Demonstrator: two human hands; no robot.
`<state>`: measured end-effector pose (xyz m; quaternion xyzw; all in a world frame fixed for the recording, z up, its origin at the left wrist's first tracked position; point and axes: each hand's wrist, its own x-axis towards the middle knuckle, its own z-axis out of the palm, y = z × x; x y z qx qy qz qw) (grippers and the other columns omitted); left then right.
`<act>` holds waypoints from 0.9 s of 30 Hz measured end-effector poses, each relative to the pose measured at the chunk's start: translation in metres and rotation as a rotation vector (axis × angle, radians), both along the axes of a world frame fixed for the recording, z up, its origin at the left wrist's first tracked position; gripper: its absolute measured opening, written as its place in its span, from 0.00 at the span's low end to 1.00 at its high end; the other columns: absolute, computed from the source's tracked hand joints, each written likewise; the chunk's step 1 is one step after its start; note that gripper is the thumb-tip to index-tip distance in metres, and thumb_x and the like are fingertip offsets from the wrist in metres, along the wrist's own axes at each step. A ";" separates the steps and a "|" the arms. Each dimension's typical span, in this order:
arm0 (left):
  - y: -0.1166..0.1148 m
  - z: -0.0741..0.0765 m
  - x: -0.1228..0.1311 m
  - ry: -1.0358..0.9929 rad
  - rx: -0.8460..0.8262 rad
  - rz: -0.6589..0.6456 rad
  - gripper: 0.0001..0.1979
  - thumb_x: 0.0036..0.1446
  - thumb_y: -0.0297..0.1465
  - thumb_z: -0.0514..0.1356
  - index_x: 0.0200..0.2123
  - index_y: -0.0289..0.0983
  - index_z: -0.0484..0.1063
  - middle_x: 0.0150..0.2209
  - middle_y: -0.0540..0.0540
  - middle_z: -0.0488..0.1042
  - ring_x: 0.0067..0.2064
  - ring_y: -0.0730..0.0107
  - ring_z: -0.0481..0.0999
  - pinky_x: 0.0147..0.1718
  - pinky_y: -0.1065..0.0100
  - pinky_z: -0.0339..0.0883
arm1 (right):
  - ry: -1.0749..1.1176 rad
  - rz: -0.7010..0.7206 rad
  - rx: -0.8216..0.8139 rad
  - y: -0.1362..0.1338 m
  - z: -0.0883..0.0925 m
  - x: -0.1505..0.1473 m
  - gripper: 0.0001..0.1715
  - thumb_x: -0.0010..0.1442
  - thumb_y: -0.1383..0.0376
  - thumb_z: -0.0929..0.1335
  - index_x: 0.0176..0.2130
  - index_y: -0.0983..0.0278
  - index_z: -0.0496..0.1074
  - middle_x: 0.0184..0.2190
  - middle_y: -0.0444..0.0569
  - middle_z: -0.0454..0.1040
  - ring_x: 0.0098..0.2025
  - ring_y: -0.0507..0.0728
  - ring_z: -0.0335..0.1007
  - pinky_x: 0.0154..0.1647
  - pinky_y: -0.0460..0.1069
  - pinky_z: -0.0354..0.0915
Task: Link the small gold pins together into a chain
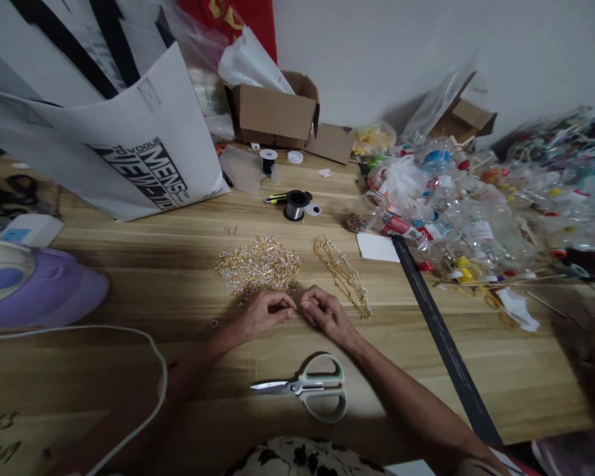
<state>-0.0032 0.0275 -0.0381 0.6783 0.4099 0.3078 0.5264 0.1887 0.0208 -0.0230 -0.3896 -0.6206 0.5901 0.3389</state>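
My left hand (264,313) and my right hand (326,313) rest on the wooden table (129,277), fingertips pinched and nearly touching each other. Whatever sits between the fingers is too small to name. Just beyond my left hand lies a heap of gold bead-and-wire pieces (258,266). A row of assembled gold pieces (342,274) runs diagonally beside my right hand. White-handled scissors (310,388) lie closed, just in front of both wrists. A small ring (213,324) lies left of my left hand.
A wire spool (296,204) and a black thread spool (268,160) stand further back, near a cardboard box (272,112) and a printed paper bag (129,158). A black strip (441,337) runs diagonally at right beside cluttered plastic containers (476,218). A purple-white appliance (30,284) with a cord sits left.
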 end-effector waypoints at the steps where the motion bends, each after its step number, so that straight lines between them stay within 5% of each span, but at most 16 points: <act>1: 0.000 0.000 0.000 -0.010 -0.013 -0.002 0.07 0.52 0.30 0.58 0.33 0.32 0.74 0.26 0.48 0.73 0.27 0.74 0.70 0.27 0.74 0.62 | 0.000 -0.006 -0.007 0.000 -0.002 0.000 0.16 0.62 0.55 0.63 0.32 0.64 0.62 0.18 0.38 0.57 0.20 0.47 0.49 0.20 0.43 0.46; 15: 0.001 0.009 0.002 -0.016 -0.052 -0.035 0.12 0.57 0.35 0.55 0.26 0.34 0.69 0.22 0.50 0.71 0.24 0.75 0.70 0.26 0.74 0.63 | -0.036 -0.006 0.000 0.000 0.002 -0.003 0.15 0.62 0.55 0.63 0.33 0.65 0.62 0.19 0.37 0.53 0.21 0.47 0.45 0.21 0.43 0.45; 27: -0.002 0.014 0.001 0.013 -0.058 -0.017 0.13 0.61 0.38 0.51 0.28 0.35 0.65 0.25 0.51 0.68 0.26 0.74 0.70 0.28 0.73 0.64 | -0.201 0.113 0.109 0.003 0.000 0.002 0.17 0.62 0.55 0.63 0.33 0.67 0.68 0.23 0.42 0.62 0.24 0.48 0.52 0.24 0.44 0.50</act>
